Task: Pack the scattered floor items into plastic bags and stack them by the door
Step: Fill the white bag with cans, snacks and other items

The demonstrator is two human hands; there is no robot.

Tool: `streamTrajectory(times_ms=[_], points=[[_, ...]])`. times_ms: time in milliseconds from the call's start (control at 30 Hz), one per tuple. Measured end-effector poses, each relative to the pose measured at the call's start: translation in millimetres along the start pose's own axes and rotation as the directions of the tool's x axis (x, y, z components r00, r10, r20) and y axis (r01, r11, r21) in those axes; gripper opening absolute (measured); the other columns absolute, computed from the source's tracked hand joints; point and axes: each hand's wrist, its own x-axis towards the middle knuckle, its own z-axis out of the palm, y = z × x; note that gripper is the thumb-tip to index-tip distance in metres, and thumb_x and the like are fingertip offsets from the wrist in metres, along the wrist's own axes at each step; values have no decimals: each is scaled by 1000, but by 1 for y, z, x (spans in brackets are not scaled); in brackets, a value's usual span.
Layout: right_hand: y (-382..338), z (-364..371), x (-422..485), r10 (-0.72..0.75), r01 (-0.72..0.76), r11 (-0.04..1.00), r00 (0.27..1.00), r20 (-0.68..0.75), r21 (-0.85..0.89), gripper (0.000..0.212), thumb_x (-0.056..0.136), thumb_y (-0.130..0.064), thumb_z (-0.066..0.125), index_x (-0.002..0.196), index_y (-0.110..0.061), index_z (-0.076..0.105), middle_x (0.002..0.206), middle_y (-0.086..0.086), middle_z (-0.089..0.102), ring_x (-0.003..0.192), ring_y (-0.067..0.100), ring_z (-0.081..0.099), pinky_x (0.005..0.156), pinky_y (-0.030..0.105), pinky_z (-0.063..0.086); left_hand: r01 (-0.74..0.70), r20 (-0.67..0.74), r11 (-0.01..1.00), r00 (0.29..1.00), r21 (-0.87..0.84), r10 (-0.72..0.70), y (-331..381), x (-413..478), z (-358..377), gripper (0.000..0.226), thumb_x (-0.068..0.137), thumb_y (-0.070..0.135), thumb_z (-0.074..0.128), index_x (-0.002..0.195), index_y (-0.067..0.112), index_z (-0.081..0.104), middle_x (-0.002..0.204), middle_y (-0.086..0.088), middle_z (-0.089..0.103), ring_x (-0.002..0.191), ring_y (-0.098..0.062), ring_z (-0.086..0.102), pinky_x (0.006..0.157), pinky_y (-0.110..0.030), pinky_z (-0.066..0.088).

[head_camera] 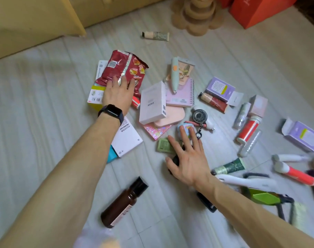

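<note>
Gathering step: left hand [118, 93], fingers flat, presses the red snack bag [124, 68] left of the white box [152, 104]. Right hand [188, 158], fingers spread, hovers below the box. Next, probably, closing on items.

Rests left grip [119, 90] on red chip bag [124, 68], atop yellow-green box [96, 97]. Holds right grip [186, 158], fingers [185, 135] spread, over green sachet [164, 145] & dark obj [175, 161]. Shows brown bottle [123, 203] lying on floor [36, 113] btwn forearms; tubes [229, 166], purple boxes [219, 87] scattered rt.

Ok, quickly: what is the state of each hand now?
Left hand: open, fingers flat on the red snack bag.
Right hand: open, fingers spread.
</note>
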Motion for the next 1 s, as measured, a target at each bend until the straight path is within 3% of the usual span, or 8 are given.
streamTrajectory(times_ms=[133,267,400,600,667,733,833,1000], points=[[-1,-1,-1,14,-14,1000,1000,14,1,71,84,-59,45,150,-34,33,165,3,6,151,32,-10,118,58,17,-89,-93,993,991,82,96,2,-1,-16,37,94,2,39,129,10,49,113,-16,62,92,-34,65,81,-39,42],[-1,-2,-2,22,-21,1000,1000,18,-16,73,83,-59,42,151,-35,30,165,3,4,150,31,-14,119,56,14,-122,18,991,992,53,121,9,-13,-33,31,95,0,40,121,11,53,104,-10,66,91,-31,67,64,-34,38],[-3,-6,2,42,-40,999,997,69,-33,75,83,-59,39,153,-36,23,165,1,-6,148,28,-22,120,54,7,122,-8,920,991,-371,-134,7,-35,-38,18,95,16,50,110,20,58,101,-12,69,92,-37,65,68,-37,43],[-11,-32,2,49,-47,999,971,232,-15,75,88,-62,36,155,-39,11,163,-2,-19,148,26,-24,120,54,6,50,42,719,999,-693,-29,32,-139,-40,6,97,27,53,101,25,57,102,3,68,91,-28,63,67,-36,46],[-13,-52,6,99,-135,988,928,358,75,63,91,-62,29,150,-40,29,164,-4,-4,151,26,-11,120,52,10,39,36,668,999,-743,-18,33,-168,-50,6,95,27,57,100,26,59,96,3,69,88,-26,63,68,-35,47],[-28,-84,-1,260,-443,790,869,422,425,70,86,-70,20,124,-27,60,152,3,39,144,30,27,115,47,24,5,25,658,999,-753,21,33,-191,-72,7,94,28,60,101,28,59,90,4,69,84,-26,65,68,-34,48],[-49,-119,-31,389,-563,66,775,498,824,67,90,-75,27,104,-21,65,121,10,63,114,28,56,105,43,37,12,37,576,999,-817,32,32,-215,-113,5,94,29,61,98,30,58,90,7,69,82,-19,67,74,-34,51],[-79,-155,-117,178,-619,-75,763,621,782,70,72,-87,45,108,-30,67,107,-1,64,87,14,55,76,37,41,27,60,305,993,-952,101,37,-254,-184,8,94,19,64,92,25,58,87,11,64,75,11,58,62,-13,44]])
